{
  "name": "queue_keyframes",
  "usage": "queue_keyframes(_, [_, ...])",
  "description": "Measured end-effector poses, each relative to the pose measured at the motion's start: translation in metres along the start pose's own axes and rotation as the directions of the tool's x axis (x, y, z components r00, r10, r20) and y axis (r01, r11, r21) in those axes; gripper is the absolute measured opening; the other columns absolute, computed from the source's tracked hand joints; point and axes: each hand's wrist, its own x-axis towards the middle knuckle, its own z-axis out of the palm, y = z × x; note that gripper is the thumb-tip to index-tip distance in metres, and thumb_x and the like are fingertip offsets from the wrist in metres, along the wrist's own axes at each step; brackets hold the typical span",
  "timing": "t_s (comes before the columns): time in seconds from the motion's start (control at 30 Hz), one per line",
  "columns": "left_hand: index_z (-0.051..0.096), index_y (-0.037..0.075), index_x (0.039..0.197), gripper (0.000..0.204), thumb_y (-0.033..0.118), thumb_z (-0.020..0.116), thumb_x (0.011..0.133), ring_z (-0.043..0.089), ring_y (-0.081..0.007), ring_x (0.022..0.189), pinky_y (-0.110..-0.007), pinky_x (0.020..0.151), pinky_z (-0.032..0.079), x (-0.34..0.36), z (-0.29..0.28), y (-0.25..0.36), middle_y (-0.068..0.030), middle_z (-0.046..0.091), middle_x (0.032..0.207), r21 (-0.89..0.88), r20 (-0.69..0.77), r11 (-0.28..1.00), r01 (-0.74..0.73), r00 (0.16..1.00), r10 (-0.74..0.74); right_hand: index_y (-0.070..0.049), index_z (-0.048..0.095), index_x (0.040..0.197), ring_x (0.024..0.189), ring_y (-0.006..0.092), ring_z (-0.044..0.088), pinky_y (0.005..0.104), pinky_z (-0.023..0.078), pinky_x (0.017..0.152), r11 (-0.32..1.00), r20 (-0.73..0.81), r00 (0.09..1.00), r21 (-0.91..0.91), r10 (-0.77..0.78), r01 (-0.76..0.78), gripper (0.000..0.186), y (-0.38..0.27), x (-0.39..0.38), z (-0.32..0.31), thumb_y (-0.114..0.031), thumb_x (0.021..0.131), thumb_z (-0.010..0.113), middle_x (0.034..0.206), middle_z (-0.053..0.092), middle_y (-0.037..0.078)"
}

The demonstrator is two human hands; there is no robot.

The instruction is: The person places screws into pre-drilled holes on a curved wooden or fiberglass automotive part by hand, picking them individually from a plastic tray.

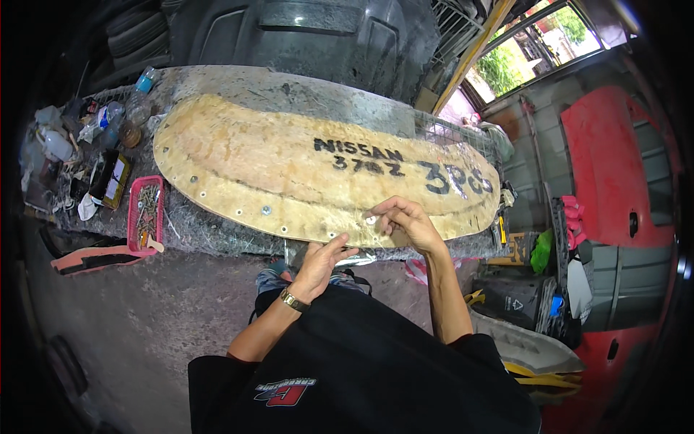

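Observation:
A long tan fibreglass mould (pixel 246 145) with rounded ends and black hand-painted marks lies on the workbench. Small holes and bolts, one with a washer (pixel 267 210), run along its near rim. My left hand (pixel 318 266), a watch on its wrist, is at this rim near the middle, thumb and fingers closed about the edge; some fingertips are hidden. Just right of it, my right hand (pixel 408 223) hovers low over the mould with fingers curled in a pinch. Close to its fingertips is a small pale round piece (pixel 371 219); what the fingers hold is too small to tell.
Left of the mould, a pink tray (pixel 132 214) holds many bolts. Bottles (pixel 139 108), a dark box (pixel 112 179) and rags crowd the bench's left end. A large black panel (pixel 311 43) stands behind. Red car panels (pixel 603 166) lean at right, near a black bin (pixel 510 300).

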Motion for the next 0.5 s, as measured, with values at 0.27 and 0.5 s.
queue_keyframes(0.27, [0.048,0.002,0.116,0.027,0.010,0.057,0.091,0.058,-0.0191,0.105,-0.038,0.091,0.051,-0.001,0.003,0.001,-0.0086,0.057,0.111,-0.013,-0.014,1.000,-0.017,1.000,0.017,-0.002,0.062,0.099,0.070,0.0091,0.053,0.0246,0.043,0.064,0.907,-0.153,0.961,-0.391,-0.229,0.154,0.015,0.013,0.005,0.012,-0.009,0.089,0.053,0.079,0.061,0.003])
queue_keyframes(0.5, [0.050,0.003,0.115,0.027,0.011,0.059,0.091,0.058,-0.0171,0.104,-0.038,0.090,0.051,-0.003,0.002,0.003,-0.0062,0.058,0.109,-0.018,-0.011,1.000,-0.005,1.000,0.004,0.000,0.063,0.092,0.071,0.0074,0.053,0.0245,0.044,0.064,0.810,-0.156,0.985,-0.586,-0.074,-0.032,0.014,-0.001,0.009,0.014,-0.013,0.086,0.065,0.078,0.061,0.000])
